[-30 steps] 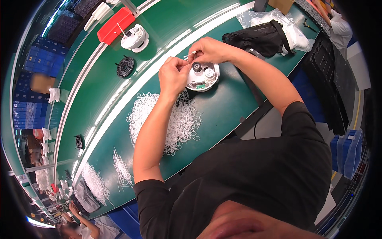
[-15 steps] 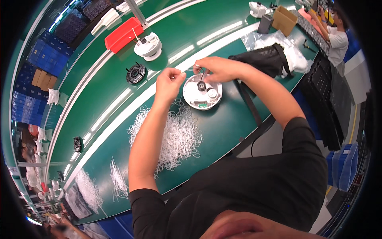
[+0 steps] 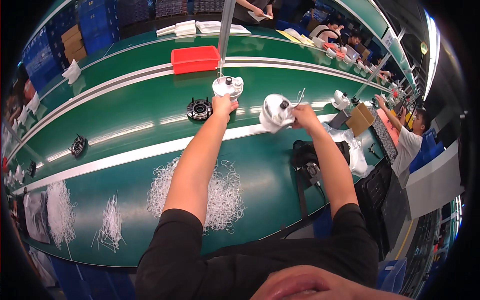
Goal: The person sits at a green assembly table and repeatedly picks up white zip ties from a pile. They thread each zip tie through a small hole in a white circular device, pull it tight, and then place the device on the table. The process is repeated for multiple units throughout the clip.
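My right hand (image 3: 304, 118) is closed on the edge of a white round appliance housing (image 3: 274, 116), which is tilted above the white strip of the bench. A black cylindrical part and loose wires stick up from that housing. My left hand (image 3: 224, 106) reaches forward, with its fingers on the near side of a second white housing (image 3: 235, 91) that stands on the green belt. Part of this second housing is hidden by the hand. Just left of it lies a black round part (image 3: 200, 109). Under my left forearm is a heap of looped white ties (image 3: 225, 197).
A red bin (image 3: 195, 59) stands beyond the second housing, by a metal post. Straight white ties (image 3: 112, 222) lie at the left. To the right are a black bag (image 3: 305, 152), clear plastic bags (image 3: 356, 152) and a cardboard box (image 3: 360, 119). Other people work farther off.
The view has swung. My right hand has lifted the housing from the near bench and carried it toward the belt. My left hand has left it and reached to the second housing.
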Available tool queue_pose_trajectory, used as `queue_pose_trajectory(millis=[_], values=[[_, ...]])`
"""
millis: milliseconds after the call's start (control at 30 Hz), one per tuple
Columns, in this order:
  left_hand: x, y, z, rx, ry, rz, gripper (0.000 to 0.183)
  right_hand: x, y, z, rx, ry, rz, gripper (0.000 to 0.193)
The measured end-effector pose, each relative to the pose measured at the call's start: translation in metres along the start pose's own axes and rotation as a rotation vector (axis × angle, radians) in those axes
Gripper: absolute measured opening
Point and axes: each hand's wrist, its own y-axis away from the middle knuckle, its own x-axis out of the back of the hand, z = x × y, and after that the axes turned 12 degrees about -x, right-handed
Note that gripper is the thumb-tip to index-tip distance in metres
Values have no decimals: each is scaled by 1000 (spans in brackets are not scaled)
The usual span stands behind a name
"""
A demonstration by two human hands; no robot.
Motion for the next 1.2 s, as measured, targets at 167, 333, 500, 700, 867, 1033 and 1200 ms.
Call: queue_pose_trajectory(millis=[167,333,500,700,867,1033,1200], values=[[-4,11,17,-22,-12,-42,38,-14,-66,-18,-99,-150,179,19],[-19,74,37,31,25,-204,37,-1,-106,5,-193,-180,299,25],[-15,120,50,99,-36,-416,34,11,-60,-14,35,464,615,52],[-47,186,46,254,-173,-554,39,11,0,23,145,-169,-428,41],[-81,237,56,413,-253,-674,39,43,51,36,224,-247,-463,34],[-94,260,40,494,-270,-715,33,64,75,53,348,-135,-437,29],[-94,269,32,554,-237,-682,32,63,78,65,377,-203,-418,28]])
